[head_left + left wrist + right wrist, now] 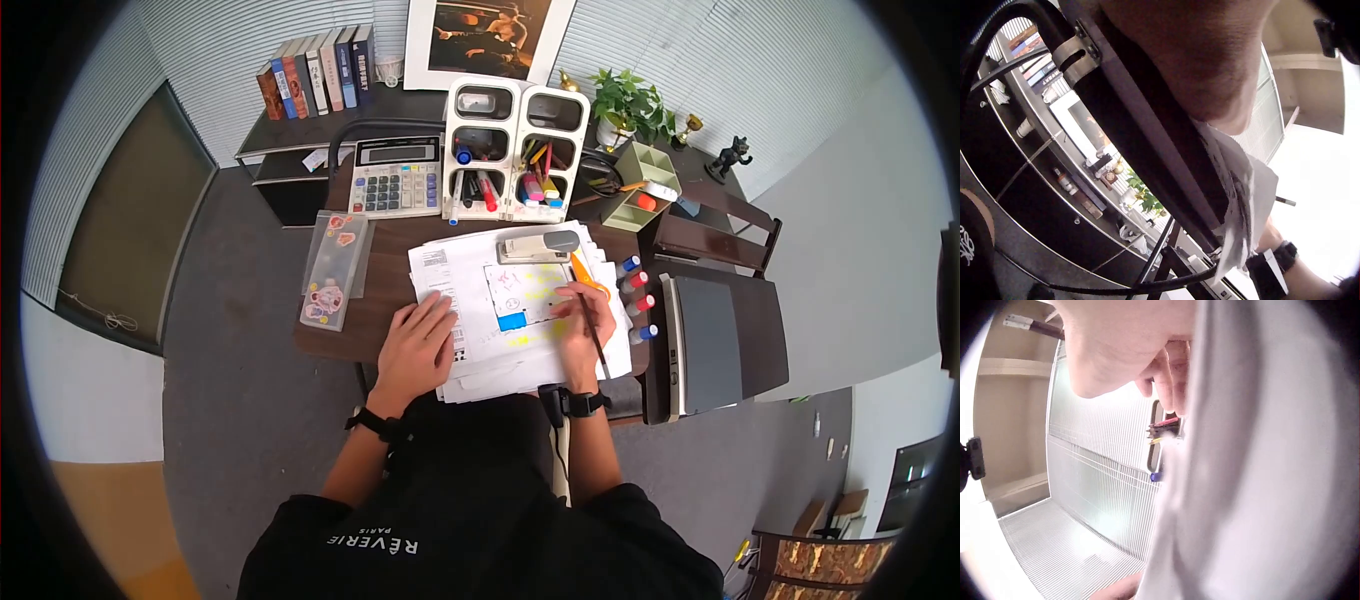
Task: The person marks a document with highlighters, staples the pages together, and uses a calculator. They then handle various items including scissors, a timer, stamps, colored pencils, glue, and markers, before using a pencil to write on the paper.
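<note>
In the head view my left hand rests with its fingers spread on the left side of a stack of printed papers. My right hand lies over the right side and holds a slim dark pencil between thumb and fingers. One end of it also shows past the palm in the right wrist view, as a dark shaft with a pale tip. Between the hands, the top sheet carries a dark-outlined box with a blue patch and yellow marks. A grey-and-white stapler lies on the sheets above, beside an orange tool.
Several red and blue-capped bottles line the table's right edge. A clear pencil case lies left, below a calculator. Behind the papers stands a white organizer with pens and markers; a green holder is right of it.
</note>
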The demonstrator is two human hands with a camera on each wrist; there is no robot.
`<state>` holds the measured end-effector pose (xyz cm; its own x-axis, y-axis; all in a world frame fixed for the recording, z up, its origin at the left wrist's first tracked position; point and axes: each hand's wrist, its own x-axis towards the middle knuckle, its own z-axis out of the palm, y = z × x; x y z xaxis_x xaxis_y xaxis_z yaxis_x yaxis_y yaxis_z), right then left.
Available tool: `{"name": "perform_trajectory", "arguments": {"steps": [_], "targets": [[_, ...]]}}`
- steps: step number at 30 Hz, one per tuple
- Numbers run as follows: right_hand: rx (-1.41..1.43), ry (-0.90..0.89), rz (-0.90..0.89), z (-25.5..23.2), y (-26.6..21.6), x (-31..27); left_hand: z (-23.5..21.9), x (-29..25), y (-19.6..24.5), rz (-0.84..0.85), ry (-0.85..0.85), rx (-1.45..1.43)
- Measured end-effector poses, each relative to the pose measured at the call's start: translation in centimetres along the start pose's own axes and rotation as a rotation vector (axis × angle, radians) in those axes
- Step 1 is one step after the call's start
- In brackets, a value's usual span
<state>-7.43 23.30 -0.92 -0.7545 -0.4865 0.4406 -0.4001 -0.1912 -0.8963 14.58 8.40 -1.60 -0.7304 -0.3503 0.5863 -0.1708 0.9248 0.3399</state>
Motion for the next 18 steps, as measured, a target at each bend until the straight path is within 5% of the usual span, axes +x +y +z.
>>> {"name": "perform_trajectory", "arguments": {"steps": [9, 18], "targets": [[-0.024, 0.088, -0.071, -1.9, -0.9, 0.3, 0.0, 0.2, 0.2, 0.006, -0.003, -0.019], [0.129, -0.017, 0.132, -1.7, 0.0, 0.7, -0.1, 0.2, 0.0, 0.006, 0.006, -0.015]]}}
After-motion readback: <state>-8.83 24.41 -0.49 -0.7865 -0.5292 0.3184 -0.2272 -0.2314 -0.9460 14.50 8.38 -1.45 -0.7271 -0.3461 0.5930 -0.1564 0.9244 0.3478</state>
